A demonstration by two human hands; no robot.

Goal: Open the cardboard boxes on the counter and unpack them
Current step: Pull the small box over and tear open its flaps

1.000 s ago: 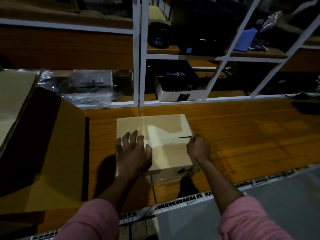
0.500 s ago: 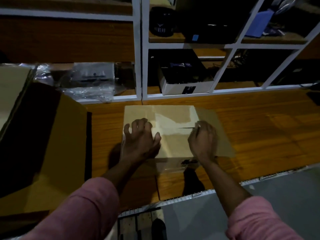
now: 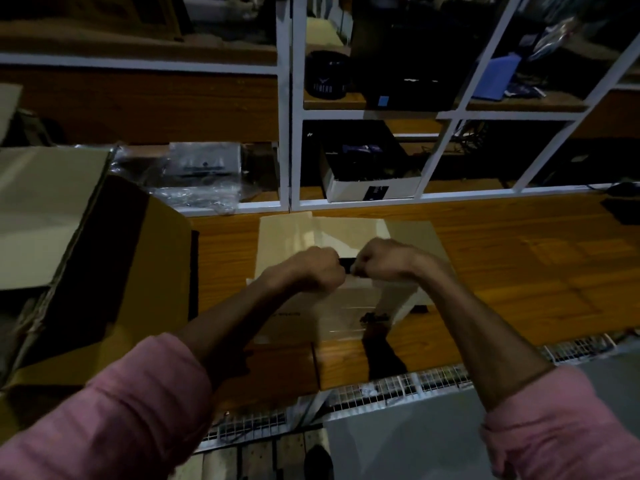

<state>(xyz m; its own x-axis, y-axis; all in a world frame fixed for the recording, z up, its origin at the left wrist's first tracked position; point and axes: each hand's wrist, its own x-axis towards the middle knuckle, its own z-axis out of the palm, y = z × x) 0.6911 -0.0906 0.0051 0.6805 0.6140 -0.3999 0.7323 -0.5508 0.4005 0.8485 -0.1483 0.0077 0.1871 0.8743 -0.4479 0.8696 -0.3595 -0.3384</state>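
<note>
A small tan cardboard box [image 3: 287, 237] sits on the wooden counter [image 3: 519, 271] straight in front of me. My left hand [image 3: 311, 268] and my right hand [image 3: 381, 261] meet knuckle to knuckle over the middle of its top, both curled tight on the flap edges at the seam. A narrow dark gap [image 3: 346, 262] shows between the two fists. A side flap [image 3: 415, 237] lies spread out to the right of the box. What is inside stays hidden.
A large cardboard box [image 3: 104, 271] with raised flaps fills the left side of the counter. White-framed shelves [image 3: 289, 133] behind hold plastic-wrapped items [image 3: 201, 168], a white tray of dark goods [image 3: 374, 192] and a black tub [image 3: 327, 76].
Both hands have left their flat hold on the box top and come together as fists at the centre seam. The seam has parted into a dark gap.
</note>
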